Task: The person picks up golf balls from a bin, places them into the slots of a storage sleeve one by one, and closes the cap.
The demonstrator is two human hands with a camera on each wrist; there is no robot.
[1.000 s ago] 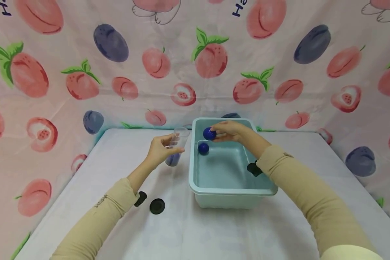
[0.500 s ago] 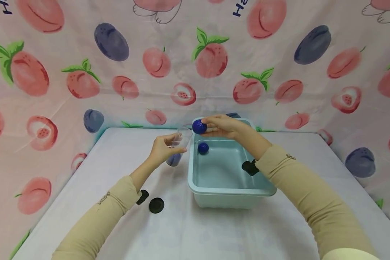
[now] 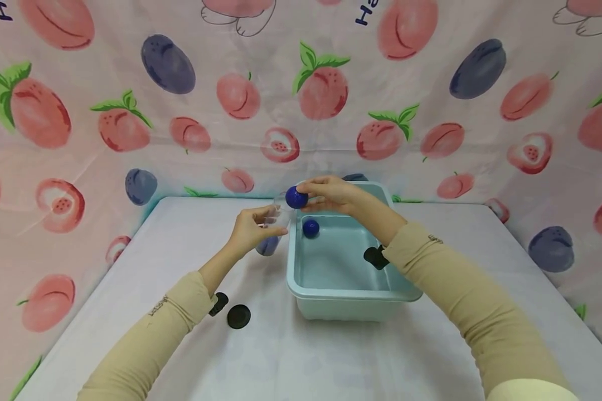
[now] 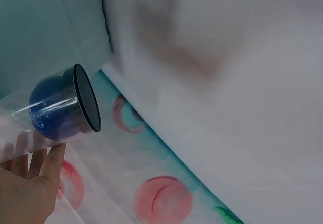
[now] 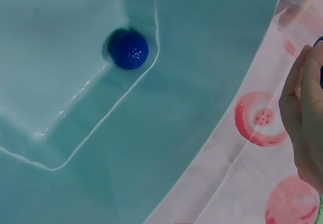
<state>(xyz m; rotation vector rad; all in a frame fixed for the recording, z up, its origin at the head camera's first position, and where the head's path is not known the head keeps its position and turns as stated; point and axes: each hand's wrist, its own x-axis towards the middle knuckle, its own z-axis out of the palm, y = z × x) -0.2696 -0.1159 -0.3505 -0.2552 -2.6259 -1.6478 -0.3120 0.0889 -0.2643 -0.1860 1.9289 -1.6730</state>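
Observation:
My left hand [image 3: 248, 231] grips a clear plastic tube [image 4: 20, 115], tilted, its mouth toward the upper right. One blue ball [image 4: 48, 108] sits inside at the dark-capped end. Between the fingertips of my right hand [image 3: 331, 195] is another blue ball [image 3: 296, 197], which overlaps the tube's mouth in the head view. In the right wrist view the right hand [image 5: 308, 113] shows only at the edge, with a sliver of that ball. A further blue ball [image 3: 310, 228] lies in a corner of the light blue-green tub [image 3: 351, 295].
A round black lid [image 3: 238, 316] lies on the white table [image 3: 190, 356], left of the tub. The tub stands at the table's middle, toward the back. Behind it hangs a fruit-print cloth [image 3: 281, 83]. A dark wrist camera [image 3: 376, 257] shows at the right sleeve.
My right hand has carried its blue ball left, from above the tub to the tube's mouth. The left hand and tube have hardly moved.

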